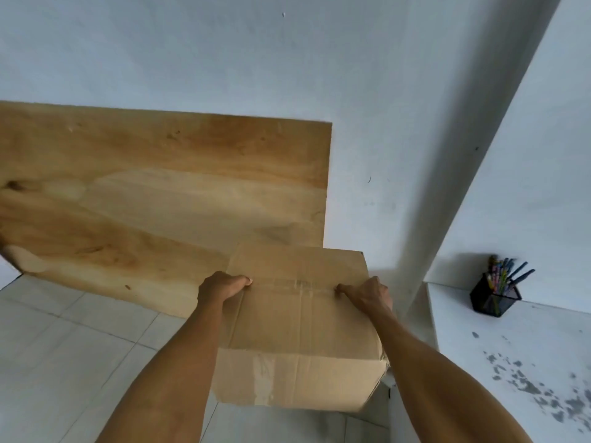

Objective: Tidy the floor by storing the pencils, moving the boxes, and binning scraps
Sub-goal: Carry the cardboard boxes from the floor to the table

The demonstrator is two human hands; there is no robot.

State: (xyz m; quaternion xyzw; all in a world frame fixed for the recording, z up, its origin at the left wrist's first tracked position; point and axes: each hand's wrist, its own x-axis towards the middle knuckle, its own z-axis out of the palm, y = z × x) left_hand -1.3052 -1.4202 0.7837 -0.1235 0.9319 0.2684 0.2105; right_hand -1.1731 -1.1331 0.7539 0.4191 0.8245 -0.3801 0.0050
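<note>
A white-painted wall (224, 52) is seen filling the upper half of the view, with a large plywood sheet (144, 187) leaned against it at left and pale floor tiles (64, 346) spread below. A brown cardboard box (297, 321), its flaps closed and its seams marked by strips of clear tape, is held between two bare forearms at the centre of the frame, in front of the sheet's lower right corner and just beside a projecting column of the wall. The box is gripped at both sides of its top: the left hand (220, 287) is curled over the left edge, thumb laid along the taped seam, and the right hand (367, 294) is clamped on the right edge in the same fashion. Floor tile is visible under the box's near lower edge. At right, a white ledge (479, 346) flecked with grey paint marks is shown, and on it, well apart from the box, a black mesh holder (494, 300) is stood near the wall, filled with coloured pencils (503, 273).
</note>
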